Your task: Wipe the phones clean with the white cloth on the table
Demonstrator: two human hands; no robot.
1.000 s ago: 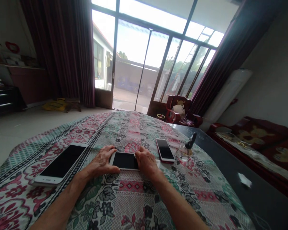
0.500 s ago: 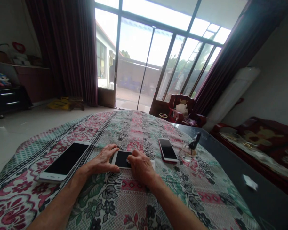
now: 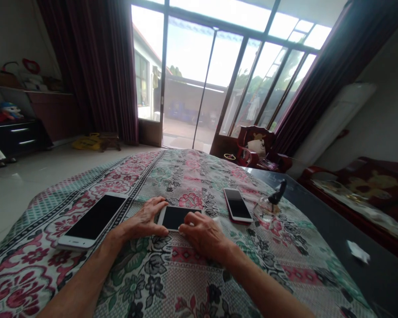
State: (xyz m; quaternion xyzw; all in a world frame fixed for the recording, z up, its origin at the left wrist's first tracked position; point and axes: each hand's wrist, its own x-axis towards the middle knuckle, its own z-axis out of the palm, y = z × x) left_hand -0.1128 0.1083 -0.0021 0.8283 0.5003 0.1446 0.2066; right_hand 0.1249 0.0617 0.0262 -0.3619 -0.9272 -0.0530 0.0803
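Observation:
A white phone [image 3: 174, 217] with a dark screen lies sideways on the patterned cloth [image 3: 159, 176]. My left hand [image 3: 145, 219] grips its left end, thumb at the near edge and fingertips at the far edge. Closed over the right part of the screen, my right hand [image 3: 204, 232] pinches a small white wad, mostly hidden by the fingers. Something white [image 3: 218, 223] shows just behind that hand. Left of my hands is a larger white phone [image 3: 94, 219], screen dark. To the right rests another phone [image 3: 238, 205] with a red edge underneath.
A clear glass item [image 3: 267, 210] with a black top stands right of the phones. Crumpled white paper [image 3: 358, 251] lies on the dark tabletop [image 3: 334, 221] at the right. Beyond are a red wooden chair [image 3: 257, 145], glass doors and dark curtains.
My right hand has moved toward the near edge of the middle phone, uncovering more of its screen. My left hand keeps its hold. The view has shifted slightly.

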